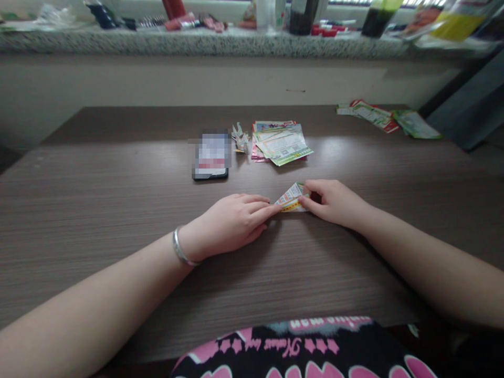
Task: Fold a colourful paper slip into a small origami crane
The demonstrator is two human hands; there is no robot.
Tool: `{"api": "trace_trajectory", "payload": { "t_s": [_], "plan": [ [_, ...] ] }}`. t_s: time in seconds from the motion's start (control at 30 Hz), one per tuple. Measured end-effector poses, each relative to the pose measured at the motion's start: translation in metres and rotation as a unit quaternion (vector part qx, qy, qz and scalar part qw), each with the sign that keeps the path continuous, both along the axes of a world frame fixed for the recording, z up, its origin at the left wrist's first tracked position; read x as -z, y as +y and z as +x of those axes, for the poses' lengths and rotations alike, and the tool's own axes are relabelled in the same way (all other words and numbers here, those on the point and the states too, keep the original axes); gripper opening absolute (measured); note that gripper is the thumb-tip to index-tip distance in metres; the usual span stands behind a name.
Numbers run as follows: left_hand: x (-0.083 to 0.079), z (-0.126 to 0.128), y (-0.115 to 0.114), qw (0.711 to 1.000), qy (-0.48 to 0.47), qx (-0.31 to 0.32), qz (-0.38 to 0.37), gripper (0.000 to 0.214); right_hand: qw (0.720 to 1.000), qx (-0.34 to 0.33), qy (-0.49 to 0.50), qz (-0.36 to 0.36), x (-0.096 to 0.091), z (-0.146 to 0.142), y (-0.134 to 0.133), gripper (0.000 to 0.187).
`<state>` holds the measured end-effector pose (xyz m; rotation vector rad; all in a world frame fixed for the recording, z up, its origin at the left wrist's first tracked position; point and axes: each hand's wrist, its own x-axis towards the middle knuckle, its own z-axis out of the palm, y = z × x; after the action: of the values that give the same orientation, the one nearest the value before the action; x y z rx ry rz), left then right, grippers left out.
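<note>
Looks like home: wood-grain table (98, 210) below cluttered speckled windowsill (220, 46)

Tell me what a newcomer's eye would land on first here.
Probably the small folded paper, touched at its left tip by the left hand and held at its right end by the right hand. Next, the silver bracelet on the left wrist, then the phone left of the stacked papers.
</note>
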<state>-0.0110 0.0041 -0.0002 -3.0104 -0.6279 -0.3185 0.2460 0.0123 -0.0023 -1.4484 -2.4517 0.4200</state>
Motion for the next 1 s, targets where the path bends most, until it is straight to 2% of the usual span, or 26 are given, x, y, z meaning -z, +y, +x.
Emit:
{"api": "trace_trajectory", "payload": {
  "t_s": [0.17,0.43,0.83,0.9,1.0],
  "plan": [
    [-0.001,0.000,-0.001,1.000,0.008,0.008,-0.004,0.038,0.998,-0.008,-0.054,0.021,0.004,0.000,0.001,0.019],
    [0.003,0.002,-0.001,1.000,0.012,0.001,-0.006,0.038,0.996,0.038,-0.082,0.012,0.000,-0.003,-0.003,0.021],
    [0.003,0.003,-0.003,1.000,-0.024,0.000,0.004,0.035,0.998,-0.004,-0.060,0.016,0.001,0.002,0.001,0.018],
    [0.005,0.002,-0.002,1.000,-0.024,0.011,-0.003,0.037,0.997,-0.011,-0.067,0.046,-0.002,0.003,0.000,0.016],
    [0.007,0.002,-0.001,0.999,-0.011,0.027,-0.019,0.040,0.985,-0.012,-0.093,0.142,-0.007,0.004,-0.002,0.016]
  ]
}}
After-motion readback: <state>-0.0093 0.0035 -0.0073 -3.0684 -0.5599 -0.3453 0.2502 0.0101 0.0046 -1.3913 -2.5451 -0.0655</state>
